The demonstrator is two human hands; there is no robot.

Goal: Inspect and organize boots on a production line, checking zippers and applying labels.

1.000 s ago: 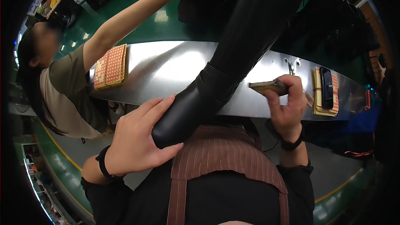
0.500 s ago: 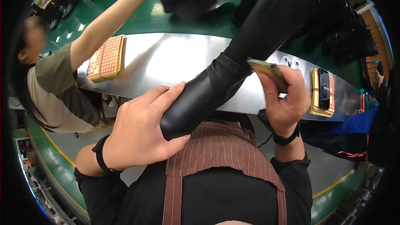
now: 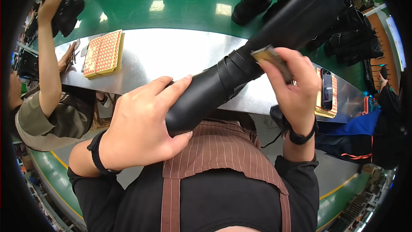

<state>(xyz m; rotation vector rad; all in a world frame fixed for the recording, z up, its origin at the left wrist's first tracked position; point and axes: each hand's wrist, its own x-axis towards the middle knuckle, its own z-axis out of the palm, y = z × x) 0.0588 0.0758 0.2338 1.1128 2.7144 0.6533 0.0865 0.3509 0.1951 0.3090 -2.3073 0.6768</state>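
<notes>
A tall black leather boot with crossed straps at the ankle lies slantwise in front of me, its toe toward my body and its shaft reaching away to the upper right. My left hand is closed round the toe, thumb below and fingers above. In my right hand is a small brush-like block, brownish with a pale edge, gripped between thumb and fingers. Its end is at the boot's ankle, close by the straps; whether it touches the leather I cannot tell.
Under the boot stretches a shiny metal bench. On it, a bundle of red-and-yellow patterned sheets lies at left; a phone rests on another bundle at right. A co-worker's arm is raised at far left. More black boots stand beyond.
The brush-like block has moved slightly up and left along the boot. My left hand keeps its grip on the toe. The co-worker's arm has swung left, and the boot it held is away from the middle.
</notes>
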